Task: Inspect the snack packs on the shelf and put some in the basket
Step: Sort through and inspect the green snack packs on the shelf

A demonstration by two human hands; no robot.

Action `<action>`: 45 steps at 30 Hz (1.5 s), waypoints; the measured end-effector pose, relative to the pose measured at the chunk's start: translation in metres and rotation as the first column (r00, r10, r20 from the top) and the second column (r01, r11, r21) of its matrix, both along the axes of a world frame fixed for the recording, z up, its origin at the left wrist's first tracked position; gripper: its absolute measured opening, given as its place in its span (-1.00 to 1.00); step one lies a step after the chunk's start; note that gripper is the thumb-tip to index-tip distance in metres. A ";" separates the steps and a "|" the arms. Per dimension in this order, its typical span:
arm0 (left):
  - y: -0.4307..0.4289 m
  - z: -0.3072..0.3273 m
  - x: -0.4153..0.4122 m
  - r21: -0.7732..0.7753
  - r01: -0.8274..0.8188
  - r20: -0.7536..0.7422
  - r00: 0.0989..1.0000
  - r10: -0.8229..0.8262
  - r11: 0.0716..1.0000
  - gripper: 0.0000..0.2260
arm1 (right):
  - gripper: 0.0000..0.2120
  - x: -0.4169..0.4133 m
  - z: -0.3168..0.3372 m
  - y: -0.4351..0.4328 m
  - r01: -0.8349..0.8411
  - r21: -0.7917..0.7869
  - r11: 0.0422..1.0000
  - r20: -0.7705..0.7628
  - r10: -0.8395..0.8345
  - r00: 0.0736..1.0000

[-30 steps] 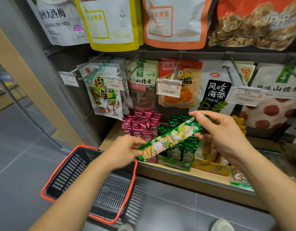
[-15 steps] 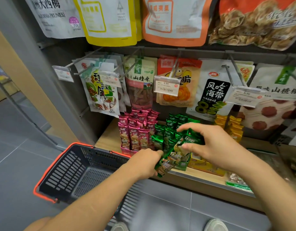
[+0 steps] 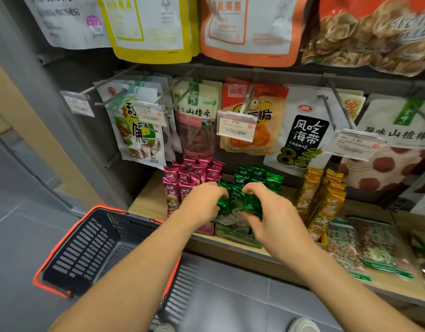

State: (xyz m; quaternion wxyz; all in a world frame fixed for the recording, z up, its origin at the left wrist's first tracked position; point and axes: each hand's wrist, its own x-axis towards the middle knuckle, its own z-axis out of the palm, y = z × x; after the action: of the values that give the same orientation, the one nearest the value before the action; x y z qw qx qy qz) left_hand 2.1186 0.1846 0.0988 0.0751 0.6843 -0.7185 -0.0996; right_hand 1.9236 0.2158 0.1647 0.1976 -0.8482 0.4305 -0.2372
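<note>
Several green snack packs (image 3: 257, 178) stand upright in an open green display box (image 3: 235, 236) on the wooden shelf (image 3: 147, 200). My right hand (image 3: 271, 212) grips the top of a green pack (image 3: 251, 204) at the front of that box. My left hand (image 3: 202, 200) is curled beside it and pinches the green foil at the box's left side. A dark plastic basket with an orange rim (image 3: 70, 240) hangs below my left forearm; its inside looks bare.
Pink packs (image 3: 190, 178) stand left of the green ones, yellow packs (image 3: 324, 202) to the right. Flat clear bags (image 3: 364, 243) lie further right on the shelf. Hanging pouches on metal pegs with price tags (image 3: 236, 127) jut out above.
The long green pack I held up in both hands has come down into the green box. Both hands have dropped to the box, and the view has moved closer to the shelf.
</note>
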 end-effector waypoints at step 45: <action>0.012 -0.003 0.011 0.056 -0.028 0.151 0.988 0.019 0.998 -0.82 | -0.85 0.078 -0.080 -0.064 0.180 -0.184 0.966 -0.435 -0.244 0.867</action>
State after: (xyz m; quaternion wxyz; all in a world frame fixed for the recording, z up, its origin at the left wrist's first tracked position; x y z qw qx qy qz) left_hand 2.1300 0.1969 0.0959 0.0019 0.7000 -0.7109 -0.0679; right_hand 2.0018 0.1522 0.0848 0.0056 -0.8389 0.5381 -0.0819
